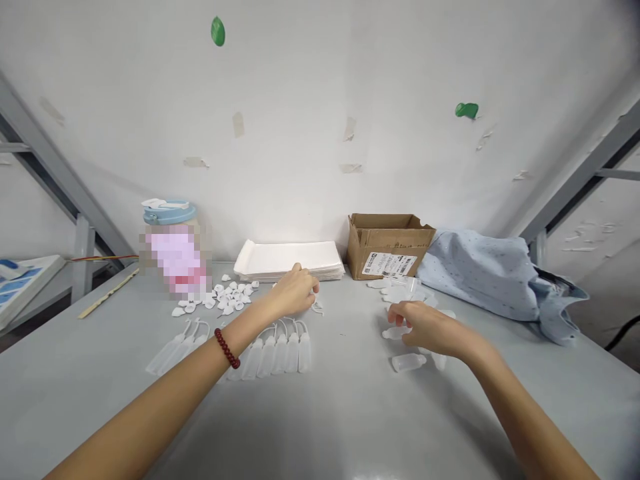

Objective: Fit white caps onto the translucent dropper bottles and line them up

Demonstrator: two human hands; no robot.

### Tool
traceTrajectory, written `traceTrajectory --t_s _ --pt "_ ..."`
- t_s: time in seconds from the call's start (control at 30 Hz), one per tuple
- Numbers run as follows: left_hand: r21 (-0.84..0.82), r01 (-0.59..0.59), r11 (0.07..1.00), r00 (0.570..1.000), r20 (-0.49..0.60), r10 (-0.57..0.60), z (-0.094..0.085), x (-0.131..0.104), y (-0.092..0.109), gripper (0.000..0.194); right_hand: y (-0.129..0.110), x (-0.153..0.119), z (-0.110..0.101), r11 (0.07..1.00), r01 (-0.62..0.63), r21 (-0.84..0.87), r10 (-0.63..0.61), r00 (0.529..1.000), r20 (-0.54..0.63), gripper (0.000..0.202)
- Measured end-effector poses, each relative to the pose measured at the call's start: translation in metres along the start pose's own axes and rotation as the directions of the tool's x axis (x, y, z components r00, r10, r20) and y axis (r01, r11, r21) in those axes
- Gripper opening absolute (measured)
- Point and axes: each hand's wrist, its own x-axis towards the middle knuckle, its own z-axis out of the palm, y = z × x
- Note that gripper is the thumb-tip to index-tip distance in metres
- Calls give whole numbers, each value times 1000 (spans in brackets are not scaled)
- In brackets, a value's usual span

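Position Status, Head View

The left hand (pixel 297 290) was positioned at some thin white pieces (pixel 318 308), before the paper stack (pixel 290 259); whether its fingers were clamped could not be determined. The right hand (pixel 425 327) was over the loose clear bottles (pixel 409 362), fingers apart. Tubed bottles (pixel 280 353) lay side by side on the surface (pixel 345 413), near the white caps (pixel 234 297).

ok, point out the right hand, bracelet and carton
Right hand (pixel 427 325): head view, back of the hand.
Bracelet (pixel 227 349): head view, beads across the left wrist.
Carton (pixel 390 245): head view, front face above the label.
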Motion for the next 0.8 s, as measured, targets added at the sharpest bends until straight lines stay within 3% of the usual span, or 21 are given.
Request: traceTrajectory --t_s 0.27,0.47,0.53,0.63,0.7,0.8 --pt "-210 36 977 993 -99 -58 -4 -6 -6 19 -11 1 5 998 38 -54 -41 998 -49 32" --pt "-527 96 845 977 -111 -180 -11 -24 4 20 -25 3 11 982 174 -67 -183 969 -167 25" --pt "-629 110 770 970 -101 -221 -11 -32 13 24 -32 4 18 954 299 -39 -297 914 -276 22" --pt "-745 128 655 961 -70 -267 -8 -45 27 27 -43 5 30 858 513 22 -443 761 -473 19" --pt "-851 156 502 954 -3 -301 -5 -51 35 24 -51 3 37 796 603 50 -478 677 -560 17" --pt "-959 178 222 948 106 -300 -2 -56 41 16 -59 -1 44 727 683 77 -489 593 -640 14"
